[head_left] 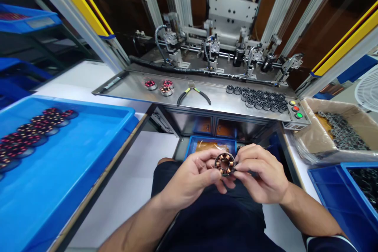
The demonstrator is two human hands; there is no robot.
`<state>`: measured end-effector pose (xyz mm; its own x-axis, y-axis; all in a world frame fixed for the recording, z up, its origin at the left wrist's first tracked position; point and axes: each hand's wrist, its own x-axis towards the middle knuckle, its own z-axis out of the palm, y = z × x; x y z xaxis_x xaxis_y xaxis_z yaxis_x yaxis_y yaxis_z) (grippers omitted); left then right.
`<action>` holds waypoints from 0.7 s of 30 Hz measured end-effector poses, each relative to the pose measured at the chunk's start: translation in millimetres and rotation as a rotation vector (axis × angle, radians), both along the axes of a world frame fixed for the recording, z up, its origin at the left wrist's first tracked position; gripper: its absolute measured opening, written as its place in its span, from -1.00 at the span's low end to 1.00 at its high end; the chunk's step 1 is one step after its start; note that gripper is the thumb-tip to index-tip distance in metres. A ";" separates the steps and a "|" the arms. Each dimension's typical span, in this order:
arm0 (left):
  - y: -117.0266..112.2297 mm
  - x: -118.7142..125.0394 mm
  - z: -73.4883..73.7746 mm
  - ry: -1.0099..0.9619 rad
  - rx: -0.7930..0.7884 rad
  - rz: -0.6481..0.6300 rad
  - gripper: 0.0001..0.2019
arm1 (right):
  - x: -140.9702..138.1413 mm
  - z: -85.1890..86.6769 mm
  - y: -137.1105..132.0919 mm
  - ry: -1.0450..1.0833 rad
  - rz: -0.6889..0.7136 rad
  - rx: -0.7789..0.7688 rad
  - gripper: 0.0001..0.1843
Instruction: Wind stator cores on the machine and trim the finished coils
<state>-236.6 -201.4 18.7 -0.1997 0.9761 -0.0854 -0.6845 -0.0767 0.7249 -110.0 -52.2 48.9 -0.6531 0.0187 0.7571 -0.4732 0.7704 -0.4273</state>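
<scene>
A ring-shaped motor stator [225, 158] with copper windings faces up over my lap. My left hand [199, 173] grips it from the left, with the thumb along its lower edge and fingers behind it. At its right rim, the thumb and fingertips of my right hand [261, 171] are pinched together; any fine wire between them is too small to see. On the metal ledge ahead lie cutting pliers [193, 95] with handles apart. Left of them sit several wound stators [167, 90], and to the right stands a cluster of dark, unwound stator cores [265, 99].
A blue tray [88, 126] with rows of wound stators is at left. A machine with clamp fixtures [214, 51] stands behind the ledge [132, 90]. Push buttons [295, 109], a lined box of cores [307, 134] and a blue bin [327, 185] are at right.
</scene>
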 end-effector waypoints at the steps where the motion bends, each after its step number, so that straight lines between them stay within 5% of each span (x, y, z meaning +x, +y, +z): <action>1: -0.2 0.2 0.2 0.012 0.008 0.029 -0.62 | 1.5 -1.1 2.2 0.003 0.008 0.006 -0.82; 7: 0.2 0.9 -4.2 0.073 0.029 0.096 -0.56 | 7.4 -5.9 12.3 0.016 -0.066 -0.063 -0.36; 14: 0.3 3.5 -5.1 0.073 0.078 0.104 -0.60 | 0.8 6.4 6.3 -0.014 -0.033 -0.029 -0.81; 21: -0.7 6.4 -5.7 0.010 0.179 0.160 -0.61 | 3.2 14.9 -4.9 -0.097 -0.099 -0.016 -0.82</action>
<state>-230.2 -202.1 13.0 -0.3526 0.9315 0.0888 -0.6461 -0.3110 0.6970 -106.8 -57.1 63.8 -0.7176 0.0989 0.6894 -0.3507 0.8039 -0.4804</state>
